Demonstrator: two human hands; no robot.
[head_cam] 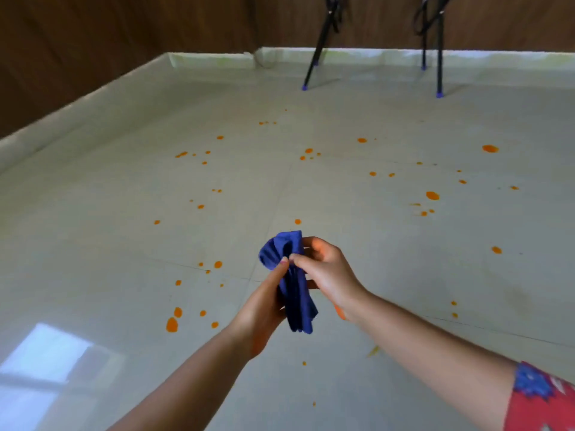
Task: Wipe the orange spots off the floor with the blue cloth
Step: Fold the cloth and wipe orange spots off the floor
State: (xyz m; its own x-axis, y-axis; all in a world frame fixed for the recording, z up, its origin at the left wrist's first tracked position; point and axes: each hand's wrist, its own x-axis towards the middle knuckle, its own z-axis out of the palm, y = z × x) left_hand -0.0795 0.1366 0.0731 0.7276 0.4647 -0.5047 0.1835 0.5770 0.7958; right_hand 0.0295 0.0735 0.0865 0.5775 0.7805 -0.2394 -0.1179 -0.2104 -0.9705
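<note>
Risk: blue cloth (292, 284), bunched and held in air above floor (93, 244), could have smeared orange spots (171, 325) into streaks if pressed down wadded, or slipped loose mid-fold. Left hand (264, 309) held cloth's lower part, index finger raised along folds. Right hand (326, 272) pinched upper folds between thumb and fingers. Both forearms reached forward, spots scattered all round, wiping apparently not begun.

Bunched blue cloth (292, 284) held above the floor (93, 244) — orange spots (171, 325) scattered

black legs (315, 54) — tops cut off | sleeve (541, 402) — cropped by corner | blue cloth (297, 306) partly covered
</note>
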